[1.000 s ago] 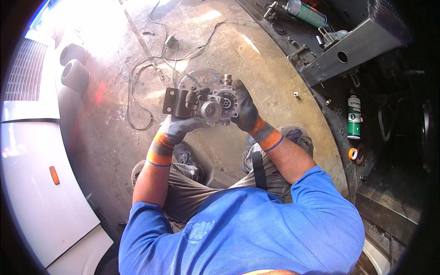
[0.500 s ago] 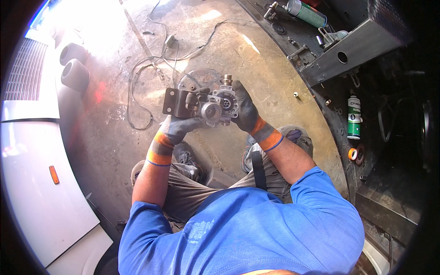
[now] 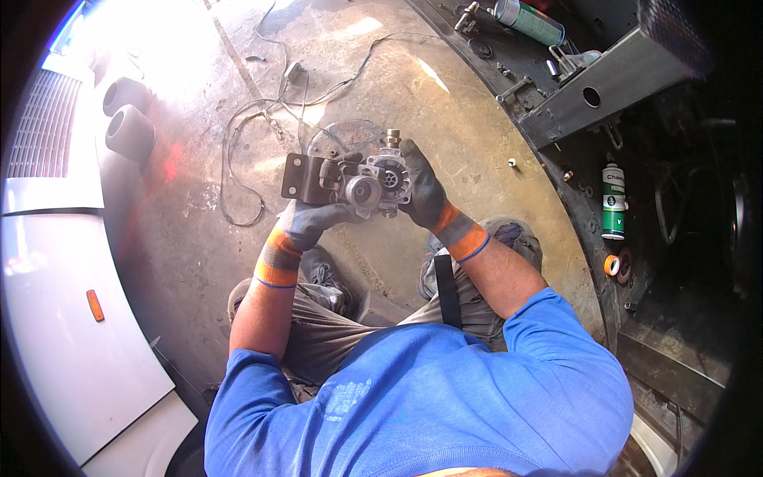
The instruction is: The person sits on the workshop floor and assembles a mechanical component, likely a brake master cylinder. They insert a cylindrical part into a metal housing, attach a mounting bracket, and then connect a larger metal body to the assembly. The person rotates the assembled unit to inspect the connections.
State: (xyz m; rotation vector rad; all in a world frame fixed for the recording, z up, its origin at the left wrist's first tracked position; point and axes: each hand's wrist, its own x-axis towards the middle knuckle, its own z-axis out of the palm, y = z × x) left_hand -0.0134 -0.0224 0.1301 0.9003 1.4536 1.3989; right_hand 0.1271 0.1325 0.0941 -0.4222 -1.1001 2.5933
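Note:
Both my gloved hands hold up a cast-metal valve body (image 3: 365, 195) in front of me. It has round open ports facing up, a brass fitting (image 3: 393, 137) at its far end and a black bracket plate (image 3: 298, 178) with holes on its left. My left hand (image 3: 316, 221) grips it from below and the left, with some fingers coming up behind the bracket. Round the right side of the body my right hand (image 3: 425, 187) is closed. Both gloves are dark grey with orange cuffs. The fingertips under the part are hidden.
A thin cable (image 3: 230, 159) lies looped on the concrete floor beyond my hands. On the dark metal frame at the right stand a green and white spray can (image 3: 613, 203), an orange tape roll (image 3: 611, 265) and loose fittings. A white vehicle panel (image 3: 63, 318) fills the left side.
The valve body has tilted very slightly and shifted a touch to the left. Both hands keep the same grip.

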